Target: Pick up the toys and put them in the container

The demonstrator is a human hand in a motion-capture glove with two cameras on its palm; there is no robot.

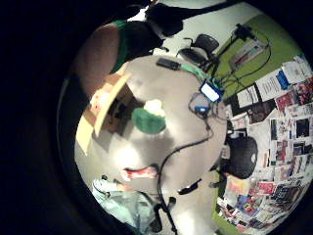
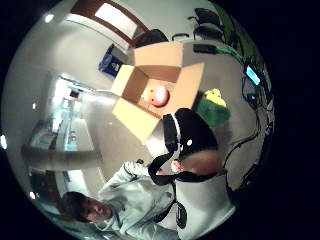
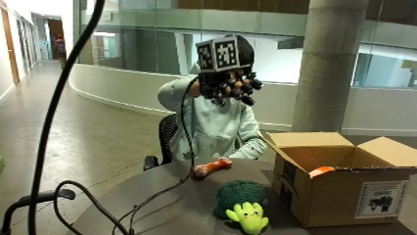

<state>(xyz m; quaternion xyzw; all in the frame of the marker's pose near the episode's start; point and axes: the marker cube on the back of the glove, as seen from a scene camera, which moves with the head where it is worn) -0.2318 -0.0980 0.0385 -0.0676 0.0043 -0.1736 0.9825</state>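
Observation:
My gloved right hand [image 3: 228, 84] is raised high above the round table [image 3: 163, 200], in front of the seated person. Its fingers hang loosely curled and hold nothing. On the table, an open cardboard box [image 3: 338, 188] stands at the right. A green plush broccoli with a yellow face [image 3: 243, 203] lies just beside the box. An orange-red bone-shaped toy [image 3: 212, 168] lies near the person's side of the table. In the thumb side palm view, a pink-orange round toy [image 2: 159, 95] sits inside the box [image 2: 150, 80], with the green plush [image 2: 214, 111] next to it.
A black cable [image 3: 163, 193] trails across the table toward the hand. At the table's far side lie a dark phone [image 1: 167, 63] and a lit device [image 1: 211, 91] with wires. A black office chair [image 1: 242, 155] stands beside the table. A concrete pillar [image 3: 329, 63] rises behind the box.

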